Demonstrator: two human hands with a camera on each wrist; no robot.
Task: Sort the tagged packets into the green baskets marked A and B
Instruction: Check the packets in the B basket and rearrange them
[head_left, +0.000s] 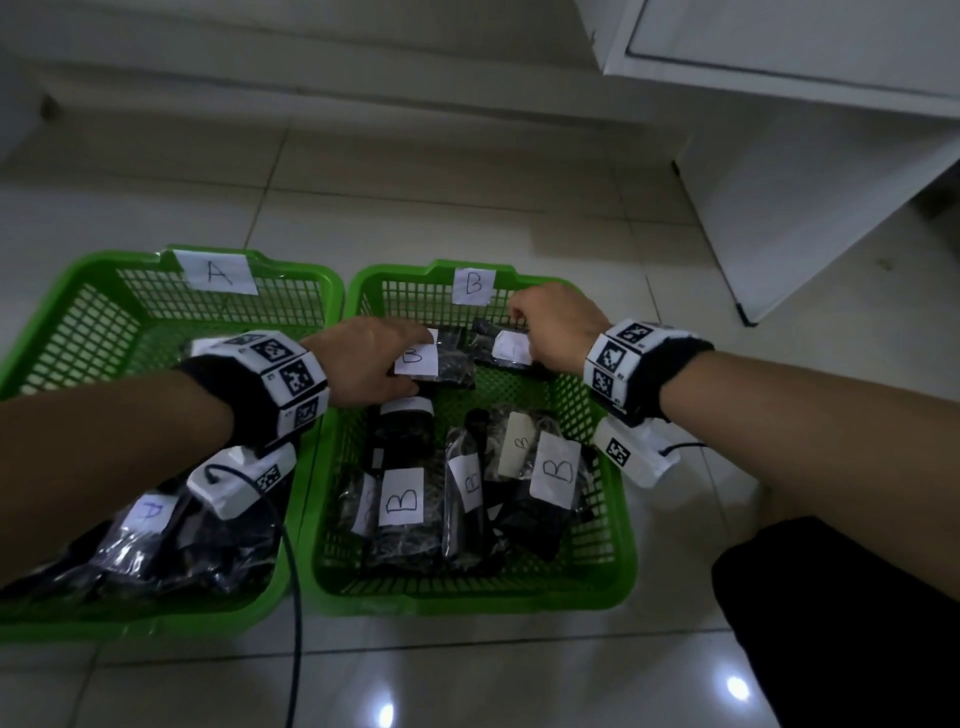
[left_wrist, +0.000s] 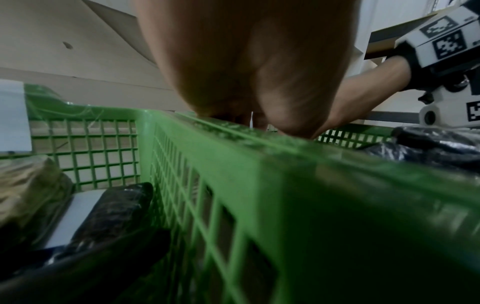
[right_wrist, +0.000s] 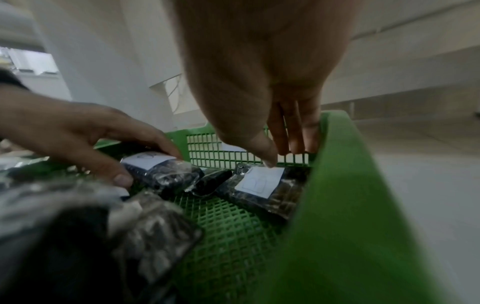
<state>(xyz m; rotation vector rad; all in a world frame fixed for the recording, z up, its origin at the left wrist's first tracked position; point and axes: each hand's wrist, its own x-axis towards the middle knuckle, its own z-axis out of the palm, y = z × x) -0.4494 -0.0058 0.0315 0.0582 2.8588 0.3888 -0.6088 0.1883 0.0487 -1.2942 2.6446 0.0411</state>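
Two green baskets stand side by side on the floor, basket A (head_left: 130, 260) at left and basket B (head_left: 467, 600) at right. My left hand (head_left: 410, 364) reaches over into the far part of basket B. It grips a dark packet with a white B tag (head_left: 454, 358) between thumb and fingers, which the right wrist view also shows (right_wrist: 161, 170). My right hand (head_left: 524, 325) hovers at the far right corner of basket B. Its fingers (right_wrist: 293, 133) point down nearly straight. The thumb tip touches the top edge of a second tagged packet (right_wrist: 262, 181) lying on the basket floor.
Several B-tagged packets (head_left: 400, 499) fill the near half of basket B. Packets with an A tag (head_left: 150, 519) lie in the near part of basket A. A white cabinet (head_left: 779, 156) stands at the far right. A black cable (head_left: 293, 623) trails over the tiles, and a dark trouser leg (head_left: 857, 623) is at lower right.
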